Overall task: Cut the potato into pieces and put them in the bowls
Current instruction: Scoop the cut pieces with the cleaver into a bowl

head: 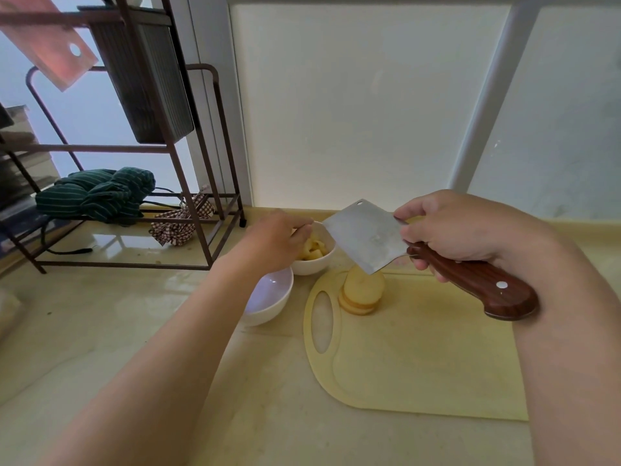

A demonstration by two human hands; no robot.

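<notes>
The person's right grip [460, 230] is clenching the brown wooden handle of a cleaver [364, 235], holding the blade tilted in the air above a stack of potato slices [361, 292] sitting at the far-left end of the pale yellow cutting board [420, 358]. The left grip [275, 242] is reaching over the far bowl [312, 268], fingers curling downward; whether it is grasping anything cannot be told. Cut potato pieces [314, 251] are lying in that bowl. A second white bowl [268, 292] is standing just beside it on the desk [268, 398].
</notes>
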